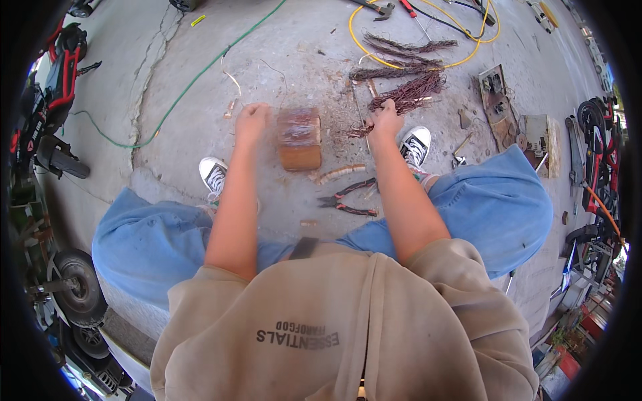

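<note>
Between my feet on the concrete stands a brown block [299, 155] with a purplish, streaked upper face; its exact kind is unclear. Just left of it is my left hand [252, 121], apart from the block, its fingers smeared by motion. To the right of the block, my right hand [386, 121] has its fingers closed on the near end of a bundle of thin dark-reddish wires [420, 90]. More wire bundles [408, 50] lie beyond it. Red-and-black long-handled pliers [348, 198] rest near me, beside a curved pale strip [341, 174].
A green cord [194, 83] runs across the floor at left. At far right of centre lie a yellow hose [351, 30], a hammer [382, 9] and a red-handled screwdriver [409, 9]. A rusty metal housing [496, 100] sits right of my right shoe [415, 146]. Wheeled machines line the left edge.
</note>
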`<state>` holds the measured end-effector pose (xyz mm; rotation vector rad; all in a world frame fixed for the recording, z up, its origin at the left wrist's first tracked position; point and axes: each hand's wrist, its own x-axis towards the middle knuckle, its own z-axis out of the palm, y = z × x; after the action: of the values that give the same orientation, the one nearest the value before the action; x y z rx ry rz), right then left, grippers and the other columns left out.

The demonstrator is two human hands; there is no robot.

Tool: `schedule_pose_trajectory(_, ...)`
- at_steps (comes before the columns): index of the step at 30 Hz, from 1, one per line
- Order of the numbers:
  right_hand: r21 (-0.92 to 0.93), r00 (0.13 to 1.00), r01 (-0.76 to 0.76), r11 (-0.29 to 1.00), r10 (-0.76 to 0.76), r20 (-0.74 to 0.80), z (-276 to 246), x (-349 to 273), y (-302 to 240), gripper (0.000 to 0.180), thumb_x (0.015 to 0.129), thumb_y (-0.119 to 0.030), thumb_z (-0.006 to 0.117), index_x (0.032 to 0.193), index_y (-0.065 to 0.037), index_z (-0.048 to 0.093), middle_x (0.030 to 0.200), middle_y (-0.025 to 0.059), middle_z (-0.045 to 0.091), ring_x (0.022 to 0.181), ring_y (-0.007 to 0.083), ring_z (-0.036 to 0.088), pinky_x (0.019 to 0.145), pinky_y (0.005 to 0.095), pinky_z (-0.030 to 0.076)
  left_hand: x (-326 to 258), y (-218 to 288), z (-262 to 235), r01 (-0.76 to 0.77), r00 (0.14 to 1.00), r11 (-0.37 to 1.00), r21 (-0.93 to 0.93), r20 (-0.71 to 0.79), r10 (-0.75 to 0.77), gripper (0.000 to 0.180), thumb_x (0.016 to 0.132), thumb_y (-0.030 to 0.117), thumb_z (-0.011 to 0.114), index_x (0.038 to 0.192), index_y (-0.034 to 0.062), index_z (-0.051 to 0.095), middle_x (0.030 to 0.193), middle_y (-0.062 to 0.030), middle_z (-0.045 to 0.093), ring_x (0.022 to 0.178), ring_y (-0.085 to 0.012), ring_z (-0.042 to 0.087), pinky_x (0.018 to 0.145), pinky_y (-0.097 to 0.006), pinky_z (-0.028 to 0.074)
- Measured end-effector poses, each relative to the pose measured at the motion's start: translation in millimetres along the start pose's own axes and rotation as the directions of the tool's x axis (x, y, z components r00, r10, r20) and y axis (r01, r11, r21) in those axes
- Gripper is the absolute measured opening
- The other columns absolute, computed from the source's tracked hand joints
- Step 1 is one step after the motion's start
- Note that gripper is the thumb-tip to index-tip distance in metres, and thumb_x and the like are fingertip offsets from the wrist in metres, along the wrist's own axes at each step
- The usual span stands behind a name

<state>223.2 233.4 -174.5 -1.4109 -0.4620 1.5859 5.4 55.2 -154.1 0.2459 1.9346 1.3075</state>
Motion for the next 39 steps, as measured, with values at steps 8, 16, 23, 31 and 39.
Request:
schedule_pose_trajectory(8,0.048,0.942,-0.336,0.941,0.336,0.017,-31.8,2.5,75.4,0.011,0.086,-0.011,0.05,0.078,-0.006,0.045,0.061,0.0045,0.043,0.047,0.0158,0.036,0.044,0.0342,0.032,-3.8,-88.4,9.9,0.293,0.924,0.914,-0.282,0.328,-0.195,0.033,0.1,0.017,0.042,0.126,0.0,0.054,0.12,-0.0109,0.062,0.105,-0.02,0.061,0.09,-0.035,0.051)
schedule_pose_trajectory(16,0.184,0.941,-0.302,0.935,0.324,-0.101,-9.7,8.4,97.4,0.009,0.086,-0.011,0.049,0.079,-0.007,0.044,0.067,0.0042,0.041,0.051,0.0167,0.038,0.047,0.0345,0.036,-10.4,-74.4,10.0,0.4,0.902,0.853,-0.337,0.308,-0.301,0.035,0.099,0.02,0.044,0.128,0.0029,0.054,0.123,-0.0106,0.06,0.111,-0.023,0.06,0.092,-0.036,0.049)
schedule_pose_trajectory(23,0.065,0.784,-0.597,0.8,0.563,0.262,14.4,-22.0,127.7,0.01,0.09,-0.019,0.056,0.089,-0.009,0.06,0.082,0.0072,0.062,0.067,0.0185,0.055,0.059,0.0351,0.045,-5.4,-86.2,4.2,0.433,0.869,0.872,-0.228,0.362,-0.337,0.032,0.103,0.013,0.04,0.131,0.002,0.048,0.126,-0.0128,0.059,0.113,-0.024,0.059,0.098,-0.039,0.049)
schedule_pose_trajectory(31,-0.266,0.779,-0.559,0.785,0.607,0.156,-17.0,6.2,77.5,0.008,0.09,-0.018,0.062,0.088,-0.01,0.061,0.073,0.001,0.055,0.058,0.012,0.044,0.052,0.0289,0.041,10.9,-96.1,14.0,0.427,0.895,0.805,-0.412,0.316,-0.313,0.028,0.102,0.025,0.042,0.114,0.0043,0.057,0.119,-0.0114,0.062,0.105,-0.0217,0.061,0.093,-0.039,0.05)
schedule_pose_trajectory(39,-0.378,0.633,-0.622,0.686,0.725,0.273,-27.7,-16.6,100.9,0.01,0.088,-0.012,0.067,0.096,-0.008,0.066,0.087,0.0043,0.067,0.069,0.0135,0.058,0.055,0.0255,0.045,13.4,-94.3,-29.5,0.222,0.954,0.778,-0.588,-0.032,-0.297,0.029,0.1,0.035,0.046,0.088,0.0089,0.052,0.122,-0.0111,0.06,0.111,-0.0217,0.055,0.094,-0.038,0.044)
